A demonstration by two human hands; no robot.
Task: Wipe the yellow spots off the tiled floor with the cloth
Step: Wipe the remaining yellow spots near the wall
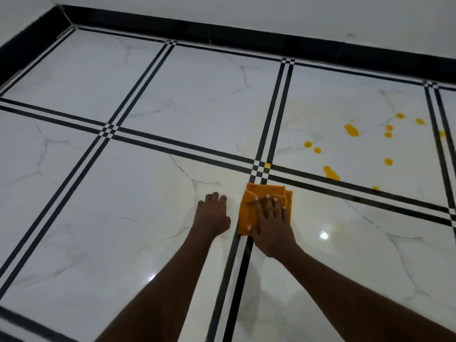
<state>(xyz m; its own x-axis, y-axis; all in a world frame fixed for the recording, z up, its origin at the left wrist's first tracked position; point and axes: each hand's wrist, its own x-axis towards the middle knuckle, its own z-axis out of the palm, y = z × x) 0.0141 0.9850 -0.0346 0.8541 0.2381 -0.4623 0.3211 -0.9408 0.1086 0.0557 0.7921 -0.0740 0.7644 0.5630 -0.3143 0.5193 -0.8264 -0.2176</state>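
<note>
Your right hand (270,218) lies flat with its fingers spread wide, palm pressed down on the folded orange cloth (249,213), gripping nothing else. The cloth sits on the tiled floor (123,218), over the black double stripe just below a stripe crossing. Your left hand (213,214) rests just beside the cloth, fingers loosely curled, knuckles and fingertips on the bare tile, holding nothing. Both forearms reach forward from the bottom of the view, nearly parallel. The yellow spots (351,130) lie scattered on the tile beyond and right of the cloth, apart from it.
</note>
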